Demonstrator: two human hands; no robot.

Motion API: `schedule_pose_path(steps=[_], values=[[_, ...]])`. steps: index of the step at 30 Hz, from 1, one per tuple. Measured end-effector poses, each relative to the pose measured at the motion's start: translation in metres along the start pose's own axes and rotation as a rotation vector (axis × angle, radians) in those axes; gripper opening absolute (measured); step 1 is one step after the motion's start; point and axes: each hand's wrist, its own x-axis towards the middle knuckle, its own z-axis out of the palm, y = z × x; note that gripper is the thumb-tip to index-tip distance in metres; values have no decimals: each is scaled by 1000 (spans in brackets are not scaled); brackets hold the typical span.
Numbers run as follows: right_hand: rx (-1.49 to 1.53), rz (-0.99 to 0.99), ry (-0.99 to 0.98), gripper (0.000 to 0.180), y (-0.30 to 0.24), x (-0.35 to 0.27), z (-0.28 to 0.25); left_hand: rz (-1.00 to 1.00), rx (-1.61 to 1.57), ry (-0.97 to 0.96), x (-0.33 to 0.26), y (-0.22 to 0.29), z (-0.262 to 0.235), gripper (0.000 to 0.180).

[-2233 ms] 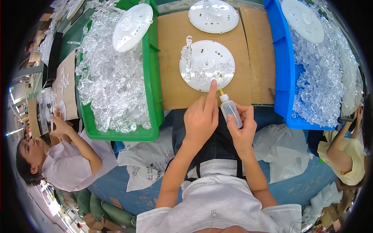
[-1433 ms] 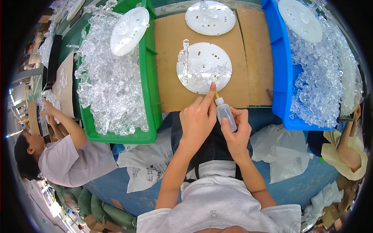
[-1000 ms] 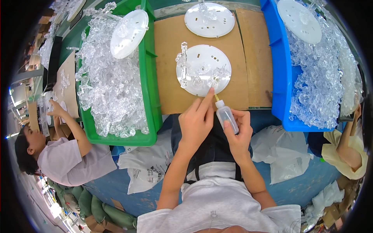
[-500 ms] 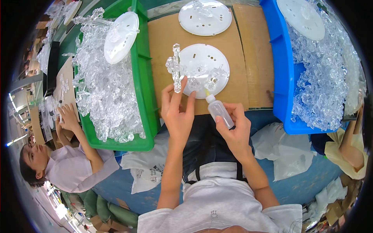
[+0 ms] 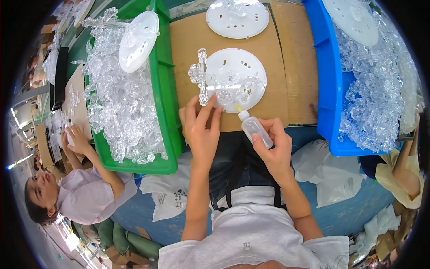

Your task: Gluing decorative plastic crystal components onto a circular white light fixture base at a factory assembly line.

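A round white disc (image 5: 230, 67) with small holes lies in front of me, several clear plastic flower-like pieces (image 5: 224, 95) on its near half. My left hand (image 5: 199, 127) is at its near left edge, fingers apart, with the index fingertip and thumb beside the nearest clear piece; whether they press on it I cannot tell. A clear cross-shaped plastic piece (image 5: 202, 78) overlaps the disc's left edge, its lower end next to my left fingertips. In my right hand (image 5: 275, 145) is a small translucent squeeze bottle (image 5: 256, 130), tilted, its yellow tip near the disc's near rim.
A green bin (image 5: 163, 89) heaped with clear plastic pieces stands at left, a blue bin (image 5: 324, 80) with more at right. Another white disc (image 5: 237, 29) lies farther off on the cardboard (image 5: 186, 40). A co-worker (image 5: 89, 193) sits at left; another person's arm (image 5: 405, 170) shows at right.
My left hand has drawn slightly left, its fingers a little more spread. The bottle has shifted slightly right, still in my right hand. The view has shifted a little.
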Motion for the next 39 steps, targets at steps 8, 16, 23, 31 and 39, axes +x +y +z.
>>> schedule_pose_path(steps=[8, 16, 23, 31, 39], values=[[22, 7, -13, 25, -2, 1, -3, 61, 35, 11, -5, -2, 5, 34], [52, 56, 32, 23, 8, -10, -17, 29, 18, 77, -15, 14, 13, 32], [57, 4, 56, 23, 15, -14, -10, -5, -13, 95, -16, 13, 17, 30], [86, 55, 51, 21, 12, -16, -7, -37, -41, 73, -14, 12, 15, 27], [87, 98, 86, 24, 14, -14, -15, -59, -43, 49, -19, 23, 11, 24]])
